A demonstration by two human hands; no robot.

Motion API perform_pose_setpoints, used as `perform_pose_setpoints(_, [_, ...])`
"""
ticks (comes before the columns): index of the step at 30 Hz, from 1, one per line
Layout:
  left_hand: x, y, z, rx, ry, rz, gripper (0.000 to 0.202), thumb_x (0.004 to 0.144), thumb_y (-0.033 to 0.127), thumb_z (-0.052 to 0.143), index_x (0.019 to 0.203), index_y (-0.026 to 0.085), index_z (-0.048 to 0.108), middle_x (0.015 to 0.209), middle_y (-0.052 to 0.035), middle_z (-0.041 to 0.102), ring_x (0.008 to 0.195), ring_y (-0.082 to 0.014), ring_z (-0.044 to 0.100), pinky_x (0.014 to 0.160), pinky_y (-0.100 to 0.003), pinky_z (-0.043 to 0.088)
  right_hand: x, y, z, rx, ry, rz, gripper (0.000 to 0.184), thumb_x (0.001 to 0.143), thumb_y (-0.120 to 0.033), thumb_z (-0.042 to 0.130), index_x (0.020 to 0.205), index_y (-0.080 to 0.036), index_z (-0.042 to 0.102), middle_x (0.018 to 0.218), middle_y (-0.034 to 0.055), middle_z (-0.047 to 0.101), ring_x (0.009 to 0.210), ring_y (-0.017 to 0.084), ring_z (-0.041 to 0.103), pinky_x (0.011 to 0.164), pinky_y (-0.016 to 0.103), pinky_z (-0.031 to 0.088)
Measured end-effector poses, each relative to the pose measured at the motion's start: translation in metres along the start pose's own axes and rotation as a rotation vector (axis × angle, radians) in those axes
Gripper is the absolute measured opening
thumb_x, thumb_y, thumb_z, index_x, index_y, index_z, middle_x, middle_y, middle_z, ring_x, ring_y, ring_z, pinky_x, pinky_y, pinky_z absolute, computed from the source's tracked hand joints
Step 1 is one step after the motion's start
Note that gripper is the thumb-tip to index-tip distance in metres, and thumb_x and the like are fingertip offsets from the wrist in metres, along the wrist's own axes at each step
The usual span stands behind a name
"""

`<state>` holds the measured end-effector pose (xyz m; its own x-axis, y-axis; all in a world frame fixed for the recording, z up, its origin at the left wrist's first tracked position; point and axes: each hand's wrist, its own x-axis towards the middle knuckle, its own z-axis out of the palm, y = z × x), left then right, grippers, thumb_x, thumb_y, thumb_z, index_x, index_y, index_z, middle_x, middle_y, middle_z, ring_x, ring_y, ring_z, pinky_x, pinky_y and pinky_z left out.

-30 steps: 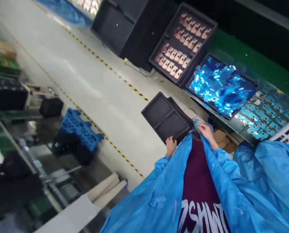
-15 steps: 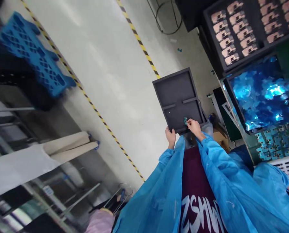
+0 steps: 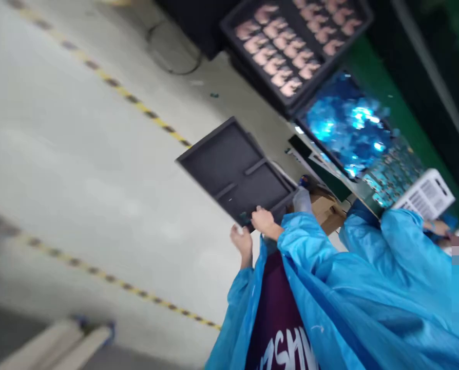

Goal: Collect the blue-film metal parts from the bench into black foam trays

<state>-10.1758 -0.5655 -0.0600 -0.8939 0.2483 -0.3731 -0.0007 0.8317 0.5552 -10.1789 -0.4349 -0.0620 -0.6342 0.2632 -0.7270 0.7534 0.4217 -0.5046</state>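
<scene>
A shallow dark grey tray point(image 3: 233, 159) with low ribs inside is held out in front of my body, tilted in view. My left hand point(image 3: 242, 241) grips its near left corner, the thumb at the rim and the other fingers partly hidden. Over the near end of the tray, my right hand point(image 3: 263, 221) has its fingers pinched. At those fingertips, close to the tray's near left corner, is a small green part point(image 3: 244, 217); blur hides its details.
On the green bench at right are a dark tray of copper-coloured parts point(image 3: 281, 54), a heap of shiny blue film pieces point(image 3: 341, 123) and rows of teal parts point(image 3: 391, 174). A person in blue point(image 3: 399, 231) sits beside me. A cardboard box point(image 3: 325, 210) is below. Striped tape point(image 3: 145, 110) marks the floor.
My view has swung to the right, so the bench shows more fully. My right hand has carried the small green part leftward over the tray, nearer my left hand.
</scene>
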Motion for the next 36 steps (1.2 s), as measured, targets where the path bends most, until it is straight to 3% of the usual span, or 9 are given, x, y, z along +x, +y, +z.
perform_pose_setpoints(2, [0.002, 0.025, -0.001, -0.006, 0.034, 0.103, 0.058, 0.102, 0.007, 0.031, 0.155, 0.024, 0.050, 0.132, -0.0195, 0.071, 0.132, -0.0355, 0.067, 0.108, -0.061, 0.057, -0.016, 0.031, -0.031, 0.115, 0.175, 0.015, 0.004, 0.091, -0.023, 0.079, 0.094, -0.022, 0.076, 0.107, 0.0029, 0.078, 0.092, 0.019, 0.072, 0.087, 0.030, 0.062])
perform_pose_setpoints(5, [0.013, 0.087, 0.025, -0.014, 0.046, 0.416, 0.051, 0.109, 0.024, 0.045, 0.159, 0.028, 0.048, 0.150, -0.0211, 0.064, 0.147, -0.0414, 0.058, 0.119, -0.071, 0.049, -0.048, 0.115, -0.097, 0.310, 0.632, 0.179, 0.015, 0.103, -0.030, 0.065, 0.112, -0.024, 0.075, 0.111, 0.0045, 0.078, 0.100, 0.020, 0.073, 0.097, 0.034, 0.063])
perform_pose_setpoints(7, [0.016, 0.146, 0.062, -0.035, -0.119, 0.710, 0.047, 0.109, 0.025, 0.048, 0.155, 0.028, 0.054, 0.149, -0.0184, 0.067, 0.145, -0.0396, 0.061, 0.120, -0.067, 0.052, -0.075, 0.188, -0.140, 0.411, 0.979, 0.431, 0.035, 0.111, -0.032, 0.043, 0.129, -0.015, 0.067, 0.121, 0.0148, 0.075, 0.107, 0.025, 0.072, 0.099, 0.043, 0.063])
perform_pose_setpoints(10, [0.012, 0.243, 0.138, 0.013, -0.453, 1.102, 0.043, 0.110, 0.020, 0.044, 0.148, 0.020, 0.064, 0.145, -0.0169, 0.073, 0.146, -0.0347, 0.062, 0.122, -0.058, 0.052, -0.108, 0.291, -0.184, 0.471, 1.279, 0.648, 0.047, 0.108, -0.033, 0.043, 0.147, -0.010, 0.056, 0.146, 0.0246, 0.065, 0.134, 0.032, 0.064, 0.112, 0.052, 0.059])
perform_pose_setpoints(13, [0.004, 0.326, 0.216, 0.264, -0.655, 1.381, 0.050, 0.108, 0.014, 0.041, 0.152, 0.015, 0.064, 0.157, -0.0195, 0.066, 0.157, -0.0362, 0.051, 0.126, -0.058, 0.047, -0.120, 0.361, -0.202, 0.281, 1.250, 0.630, 0.061, 0.101, -0.012, 0.039, 0.161, -0.008, 0.050, 0.173, 0.0239, 0.046, 0.166, 0.030, 0.037, 0.136, 0.054, 0.038])
perform_pose_setpoints(16, [-0.001, 0.376, 0.272, 0.572, -0.654, 1.489, 0.056, 0.107, 0.010, 0.035, 0.157, 0.005, 0.058, 0.157, -0.0281, 0.062, 0.152, -0.0407, 0.053, 0.125, -0.061, 0.044, -0.118, 0.389, -0.206, 0.095, 1.049, 0.619, 0.077, 0.093, 0.003, 0.032, 0.169, -0.004, 0.042, 0.181, 0.0226, 0.036, 0.172, 0.028, 0.028, 0.140, 0.051, 0.033])
perform_pose_setpoints(22, [-0.002, 0.402, 0.307, 0.891, -0.524, 1.458, 0.051, 0.108, 0.009, 0.031, 0.151, 0.005, 0.059, 0.129, -0.0255, 0.070, 0.119, -0.0374, 0.065, 0.112, -0.058, 0.051, -0.124, 0.393, -0.213, -0.113, 0.796, 0.647, 0.061, 0.105, -0.004, 0.033, 0.164, -0.008, 0.051, 0.166, 0.0289, 0.055, 0.148, 0.038, 0.057, 0.112, 0.054, 0.057])
perform_pose_setpoints(29, [0.008, 0.415, 0.305, 0.923, -0.662, 1.433, 0.033, 0.109, 0.013, 0.038, 0.120, 0.012, 0.069, 0.117, -0.0210, 0.067, 0.105, -0.0355, 0.064, 0.100, -0.053, 0.053, -0.139, 0.408, -0.230, -0.164, 0.726, 0.473, 0.040, 0.105, -0.006, 0.044, 0.138, -0.011, 0.067, 0.134, 0.0218, 0.068, 0.125, 0.034, 0.059, 0.103, 0.046, 0.054])
perform_pose_setpoints(36, [0.003, 0.418, 0.289, 0.773, -0.695, 1.414, 0.025, 0.107, 0.010, 0.047, 0.117, 0.017, 0.068, 0.110, -0.0125, 0.069, 0.105, -0.0306, 0.065, 0.095, -0.044, 0.053, -0.135, 0.413, -0.231, -0.221, 0.714, 0.414, 0.027, 0.104, -0.006, 0.047, 0.119, -0.013, 0.068, 0.114, 0.0169, 0.068, 0.114, 0.033, 0.059, 0.096, 0.042, 0.054])
